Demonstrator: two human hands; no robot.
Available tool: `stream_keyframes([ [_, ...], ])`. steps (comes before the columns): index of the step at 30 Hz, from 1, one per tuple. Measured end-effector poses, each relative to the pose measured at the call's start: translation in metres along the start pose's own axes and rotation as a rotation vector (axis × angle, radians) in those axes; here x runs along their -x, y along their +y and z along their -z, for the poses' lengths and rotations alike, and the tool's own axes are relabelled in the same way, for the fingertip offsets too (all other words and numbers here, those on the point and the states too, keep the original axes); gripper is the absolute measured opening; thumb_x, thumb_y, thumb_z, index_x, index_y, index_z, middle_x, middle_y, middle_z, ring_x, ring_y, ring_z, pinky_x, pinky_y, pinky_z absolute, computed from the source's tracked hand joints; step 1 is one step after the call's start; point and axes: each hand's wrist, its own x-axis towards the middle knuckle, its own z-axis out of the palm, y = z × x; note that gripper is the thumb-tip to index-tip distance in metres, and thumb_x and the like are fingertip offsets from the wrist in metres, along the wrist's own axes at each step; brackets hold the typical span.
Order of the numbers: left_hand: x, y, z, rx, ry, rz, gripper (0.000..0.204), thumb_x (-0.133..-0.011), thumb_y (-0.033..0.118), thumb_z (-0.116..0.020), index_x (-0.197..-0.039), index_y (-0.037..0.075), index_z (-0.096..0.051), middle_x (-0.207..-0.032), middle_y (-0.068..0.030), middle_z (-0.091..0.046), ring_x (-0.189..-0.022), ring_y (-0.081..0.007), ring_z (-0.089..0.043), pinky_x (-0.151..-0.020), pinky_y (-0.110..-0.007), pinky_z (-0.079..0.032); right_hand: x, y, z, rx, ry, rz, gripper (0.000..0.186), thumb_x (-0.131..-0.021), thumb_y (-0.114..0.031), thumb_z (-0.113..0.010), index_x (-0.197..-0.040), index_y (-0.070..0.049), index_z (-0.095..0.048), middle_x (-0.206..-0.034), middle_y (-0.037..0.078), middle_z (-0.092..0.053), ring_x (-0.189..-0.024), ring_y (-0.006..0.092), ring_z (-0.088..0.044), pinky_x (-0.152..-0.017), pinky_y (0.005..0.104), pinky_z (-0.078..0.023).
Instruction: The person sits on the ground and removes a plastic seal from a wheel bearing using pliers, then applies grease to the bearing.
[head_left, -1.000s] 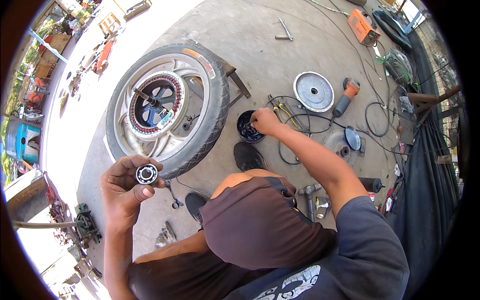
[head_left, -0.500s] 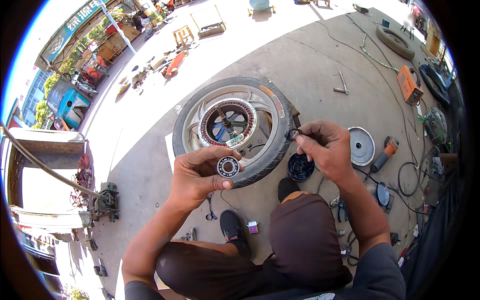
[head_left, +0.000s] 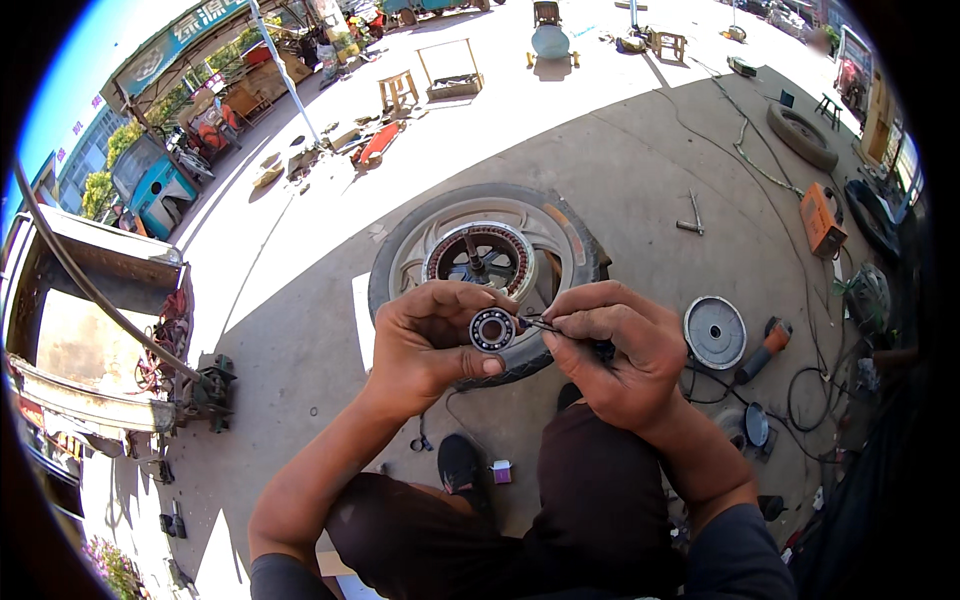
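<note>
My left hand point(head_left: 420, 350) grips an open ball bearing point(head_left: 492, 329) between fingers and thumb, its balls facing up toward me. My right hand point(head_left: 620, 355) pinches a thin dark piece point(head_left: 537, 324), perhaps a ring seen edge-on, right at the bearing's right side; whether it touches the bearing I cannot tell. Behind both hands lies a spoked motor wheel with its tyre point(head_left: 405, 230), its hub open showing windings point(head_left: 515, 255) and a central shaft point(head_left: 474, 250). A dark tub is mostly hidden behind my right hand.
A round metal cover point(head_left: 714, 332), an orange angle grinder point(head_left: 762, 352), cables and an orange machine point(head_left: 822, 220) lie to the right. A T-handle tool point(head_left: 690, 225) and a spare tyre point(head_left: 800, 140) are farther back. A metal cart body point(head_left: 85, 340) stands at left, and small boxes point(head_left: 501, 472) below.
My right hand has come up from the dark tub and moved beside the bearing with the thin piece. My left hand has moved right and toward the middle. The view has tilted up.
</note>
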Motion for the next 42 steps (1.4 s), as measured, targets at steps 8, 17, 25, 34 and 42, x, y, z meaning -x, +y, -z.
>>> stream_keyframes([
  [8,-0.003,0.001,-0.006,0.043,-0.004,-0.027,0.048,-0.071,-0.011,-0.082,-0.113,-0.005,-0.06,-0.116,-0.0172,-0.067,-0.111,-0.0214,-0.065,-0.097,-0.035,-0.054,-0.003,-0.008,-0.005,0.037,-0.012,0.023,0.016,-0.077,0.009,-0.075,-0.084,0.003,-0.063,-0.091,0.019,-0.069,-0.076,0.0205,-0.071,-0.065,0.0287,-0.056],
  [17,-0.006,0.005,-0.013,0.055,0.056,0.06,0.053,-0.065,-0.002,-0.089,-0.11,-0.002,-0.061,-0.113,-0.019,-0.067,-0.105,-0.0224,-0.067,-0.095,-0.036,-0.054,0.0,-0.003,-0.006,0.113,0.006,0.115,0.017,-0.073,0.008,-0.077,-0.085,0.003,-0.067,-0.094,0.016,-0.069,-0.073,0.0226,-0.071,-0.061,0.0296,-0.058],
  [25,-0.007,0.002,-0.01,0.08,0.043,0.024,0.049,-0.069,-0.005,-0.086,-0.111,-0.003,-0.061,-0.112,-0.0164,-0.069,-0.105,-0.0209,-0.067,-0.092,-0.035,-0.055,-0.002,-0.006,-0.003,0.22,-0.033,0.165,0.018,-0.069,0.007,-0.078,-0.084,0.004,-0.068,-0.092,0.014,-0.068,-0.071,0.0225,-0.071,-0.057,0.0291,-0.056],
  [34,-0.005,0.006,-0.013,0.072,0.115,0.097,0.05,-0.066,0.002,-0.09,-0.108,-0.004,-0.063,-0.109,-0.0178,-0.07,-0.099,-0.0226,-0.07,-0.092,-0.036,-0.056,-0.005,-0.01,0.003,0.393,-0.148,0.258,0.02,-0.067,0.004,-0.076,-0.085,0.002,-0.069,-0.091,0.01,-0.068,-0.071,0.0197,-0.069,-0.055,0.0282,-0.055],
  [42,-0.005,0.006,-0.014,0.016,0.126,0.098,0.049,-0.066,0.0,-0.089,-0.107,-0.005,-0.063,-0.109,-0.0176,-0.07,-0.099,-0.0205,-0.069,-0.091,-0.035,-0.055,-0.006,-0.005,0.009,0.503,-0.254,0.365,0.018,-0.067,-0.003,-0.069,-0.085,0.001,-0.068,-0.091,0.01,-0.065,-0.067,0.0183,-0.066,-0.051,0.0279,-0.051],
])
